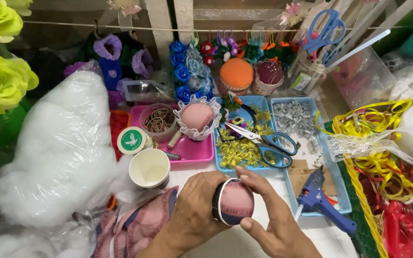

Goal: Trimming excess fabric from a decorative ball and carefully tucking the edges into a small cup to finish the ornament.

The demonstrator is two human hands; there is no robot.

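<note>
We hold a small round cup (233, 201) stuffed with smooth pink cloth, dark band around its rim, just in front of the blue tray (264, 102). Our left hand (198, 208) wraps closed around its side; our right hand (276, 217) pinches its rim between thumb and fingers. On that tray lie blue-handled scissors (264, 141) over shiny gold trimmings. Right of the tray rests a blue glue gun (317, 199); left of it, an empty white paper cup (149, 167) and a round green-and-white lid (131, 140).
</note>
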